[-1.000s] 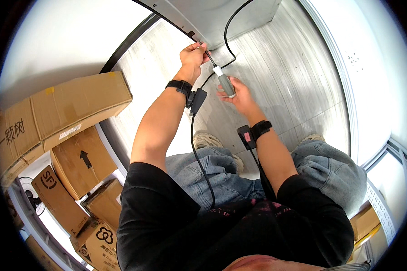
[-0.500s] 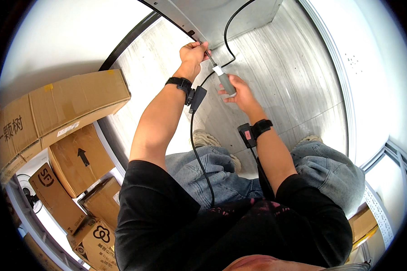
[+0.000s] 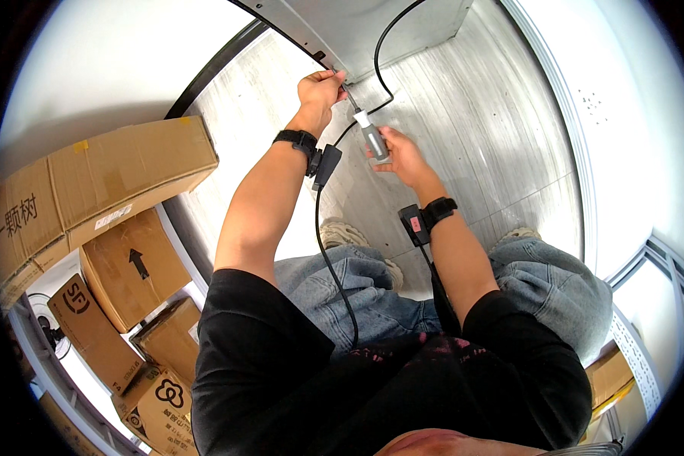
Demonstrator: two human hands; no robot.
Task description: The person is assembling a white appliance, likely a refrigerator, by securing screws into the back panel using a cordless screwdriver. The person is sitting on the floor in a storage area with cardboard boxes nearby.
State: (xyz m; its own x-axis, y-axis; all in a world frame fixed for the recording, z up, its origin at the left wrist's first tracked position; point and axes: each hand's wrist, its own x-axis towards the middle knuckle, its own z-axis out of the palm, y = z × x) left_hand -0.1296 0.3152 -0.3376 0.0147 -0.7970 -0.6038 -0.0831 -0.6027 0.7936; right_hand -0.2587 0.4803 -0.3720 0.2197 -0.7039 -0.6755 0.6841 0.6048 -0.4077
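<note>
Cardboard boxes (image 3: 121, 228): stacked at the person's left, nearest the body. Right hand (image 3: 400, 152): fingers clamped round the grey handle of a screwdriver (image 3: 372, 135). Left hand (image 3: 319, 90): fingers closed, pinching the screwdriver's shaft near its tip, at the lower edge of a grey metal panel (image 3: 365, 30). Black cable (image 3: 384, 53): hangs from the panel, beside the shaft.

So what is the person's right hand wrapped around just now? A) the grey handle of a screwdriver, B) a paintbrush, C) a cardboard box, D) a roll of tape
A: the right hand grips the grey handle of a screwdriver, whose thin shaft runs up toward the left hand at the edge of the grey metal panel.
</note>
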